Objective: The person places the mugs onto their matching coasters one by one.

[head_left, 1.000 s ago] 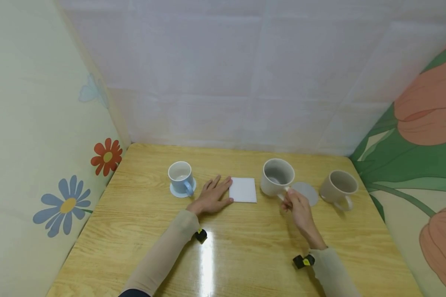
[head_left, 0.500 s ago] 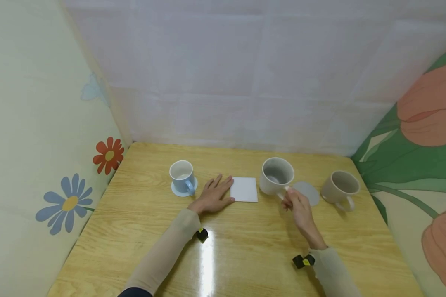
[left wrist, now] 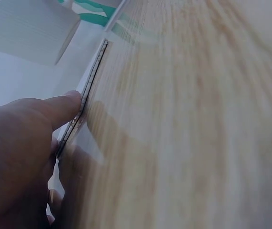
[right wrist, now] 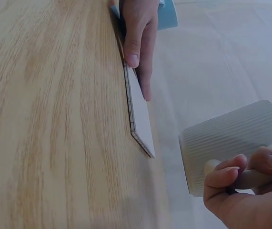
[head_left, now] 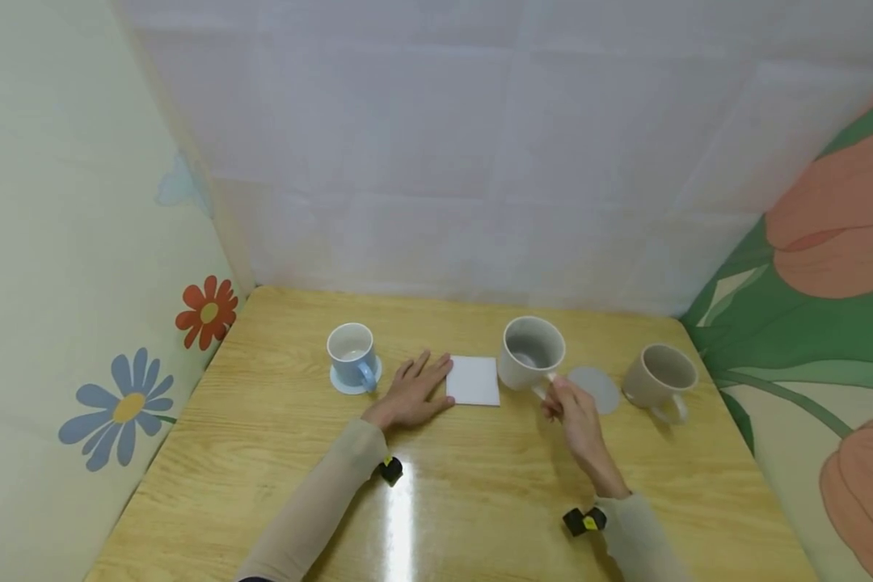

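My right hand [head_left: 578,416] grips the handle of a white ribbed mug [right wrist: 231,136]. In the right wrist view the mug is raised off the tabletop, its base towards the wood. From the head camera, it overlaps the right edge of a white square coaster [head_left: 474,381]. Fingers spread, my left hand [head_left: 411,398] lies flat with thumb and fingertips at that coaster's left side. The left wrist view has the thumb [left wrist: 62,107] against the coaster's layered edge. Just right of the held mug, a grey round coaster [head_left: 596,390] lies bare on the table.
A light blue mug [head_left: 352,369] stands on a pale round coaster [head_left: 340,385] left of my left hand. At the far right is a beige mug [head_left: 643,390], handle towards me. White cloth [head_left: 436,162] hangs behind the wooden table [head_left: 480,485]; flower-patterned cloths flank it.
My right hand has carried the white mug slightly left, so it now overlaps the square coaster's edge. The left hand keeps its place at the coaster. The head view has shifted a little.
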`<state>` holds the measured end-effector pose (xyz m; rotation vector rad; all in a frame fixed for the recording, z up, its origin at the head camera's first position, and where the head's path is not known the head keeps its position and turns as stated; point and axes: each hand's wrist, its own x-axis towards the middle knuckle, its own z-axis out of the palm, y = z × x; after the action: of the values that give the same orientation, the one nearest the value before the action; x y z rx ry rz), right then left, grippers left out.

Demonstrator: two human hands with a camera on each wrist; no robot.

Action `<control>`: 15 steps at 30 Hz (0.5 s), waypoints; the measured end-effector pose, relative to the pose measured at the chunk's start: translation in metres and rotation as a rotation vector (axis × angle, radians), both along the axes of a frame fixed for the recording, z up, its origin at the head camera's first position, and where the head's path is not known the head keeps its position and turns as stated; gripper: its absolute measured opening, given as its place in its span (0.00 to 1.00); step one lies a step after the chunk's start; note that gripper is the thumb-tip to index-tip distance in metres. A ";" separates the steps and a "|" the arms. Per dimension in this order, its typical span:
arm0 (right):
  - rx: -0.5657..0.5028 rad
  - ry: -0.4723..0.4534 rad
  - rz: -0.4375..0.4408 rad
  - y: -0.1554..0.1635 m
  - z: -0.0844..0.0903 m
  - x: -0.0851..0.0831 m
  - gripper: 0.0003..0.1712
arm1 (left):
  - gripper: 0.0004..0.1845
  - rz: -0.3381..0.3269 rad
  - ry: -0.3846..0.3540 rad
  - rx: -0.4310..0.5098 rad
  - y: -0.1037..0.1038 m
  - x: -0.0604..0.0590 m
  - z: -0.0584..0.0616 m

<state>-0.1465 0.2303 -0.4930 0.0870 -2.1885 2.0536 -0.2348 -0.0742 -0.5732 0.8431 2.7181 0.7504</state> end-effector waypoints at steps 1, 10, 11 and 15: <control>-0.003 -0.002 0.001 0.000 0.000 0.000 0.28 | 0.43 -0.001 -0.002 -0.003 0.000 0.000 0.001; -0.002 0.001 0.016 -0.006 0.002 0.001 0.29 | 0.44 -0.007 -0.040 0.007 -0.002 0.002 0.007; -0.004 -0.001 0.012 -0.007 0.002 0.001 0.29 | 0.44 -0.012 -0.042 0.005 -0.001 0.002 0.007; -0.020 -0.004 0.015 -0.010 0.002 0.001 0.28 | 0.44 -0.009 -0.038 -0.005 -0.002 0.002 0.006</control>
<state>-0.1459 0.2201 -0.4906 0.0978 -2.1760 2.0853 -0.2333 -0.0760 -0.5672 0.8310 2.6803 0.7503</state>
